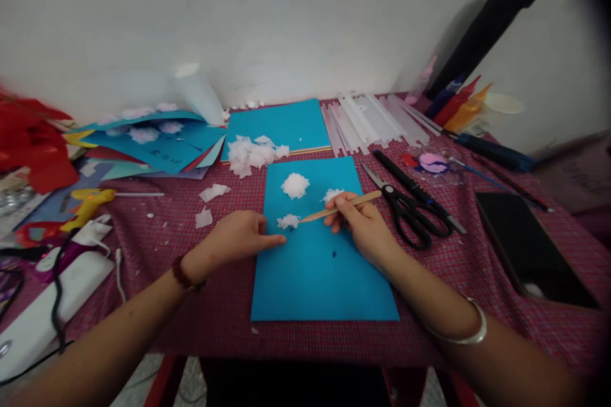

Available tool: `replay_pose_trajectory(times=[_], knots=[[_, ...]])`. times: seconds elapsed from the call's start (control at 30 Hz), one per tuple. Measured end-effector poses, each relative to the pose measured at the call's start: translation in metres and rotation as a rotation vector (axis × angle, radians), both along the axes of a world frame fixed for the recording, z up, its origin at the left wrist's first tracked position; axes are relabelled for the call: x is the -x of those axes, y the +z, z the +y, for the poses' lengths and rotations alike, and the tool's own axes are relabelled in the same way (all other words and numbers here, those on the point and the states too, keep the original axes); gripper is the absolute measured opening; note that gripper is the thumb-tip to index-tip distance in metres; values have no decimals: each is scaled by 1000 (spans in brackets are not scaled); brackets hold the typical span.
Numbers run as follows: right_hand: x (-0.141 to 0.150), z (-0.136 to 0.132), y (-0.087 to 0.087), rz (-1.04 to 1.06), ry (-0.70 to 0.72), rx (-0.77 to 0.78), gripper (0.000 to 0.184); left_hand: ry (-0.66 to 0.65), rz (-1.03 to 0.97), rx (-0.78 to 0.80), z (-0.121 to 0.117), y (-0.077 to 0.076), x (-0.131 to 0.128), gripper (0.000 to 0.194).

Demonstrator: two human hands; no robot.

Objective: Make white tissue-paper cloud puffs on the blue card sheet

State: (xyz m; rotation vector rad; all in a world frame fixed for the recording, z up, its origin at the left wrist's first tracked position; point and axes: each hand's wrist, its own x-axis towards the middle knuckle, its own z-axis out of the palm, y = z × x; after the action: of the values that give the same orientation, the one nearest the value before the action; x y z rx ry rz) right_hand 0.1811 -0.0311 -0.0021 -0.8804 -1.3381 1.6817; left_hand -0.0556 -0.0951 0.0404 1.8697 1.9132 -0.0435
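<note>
Head view: the right hand (358,224) is closed in a pinch on a flat wooden stick (316,215), gripped between thumb and fingers near its middle. The left hand (238,236) shows nothing held; its thumb is set apart from curled fingers and reaches over the left edge of a blue sheet (324,289). A small white paper cluster (288,222) lies on that sheet, toward its left edge and in the half away from the person. Governing relation: the cluster lies to the left of the right hand, and slightly right of and beyond the left thumb tip. The left hand is the nearer of the two; the right hand spans its gap by means of the stick. The stick's long axis runs from far right to near left, its tip directed at the cluster's right side; whether tip and paper touch cannot be determined. The cluster itself is longest roughly from left to right. A rounder white cluster (295,186) sits just beyond it; a third cluster (333,194) is partly hidden by the right hand. Black-handled scissors (410,216) lie right of the sheet, beside the right hand.
</note>
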Motion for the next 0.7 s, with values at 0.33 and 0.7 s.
replay_pose_trajectory(times=[0.33, 0.7], knots=[[-3, -2, -4, 25, 7, -11, 26, -115, -36, 150, 14, 1, 12, 29], [-2, -3, -4, -13, 17, -51, 26, -146, 200, -63, -24, 5, -16, 16]])
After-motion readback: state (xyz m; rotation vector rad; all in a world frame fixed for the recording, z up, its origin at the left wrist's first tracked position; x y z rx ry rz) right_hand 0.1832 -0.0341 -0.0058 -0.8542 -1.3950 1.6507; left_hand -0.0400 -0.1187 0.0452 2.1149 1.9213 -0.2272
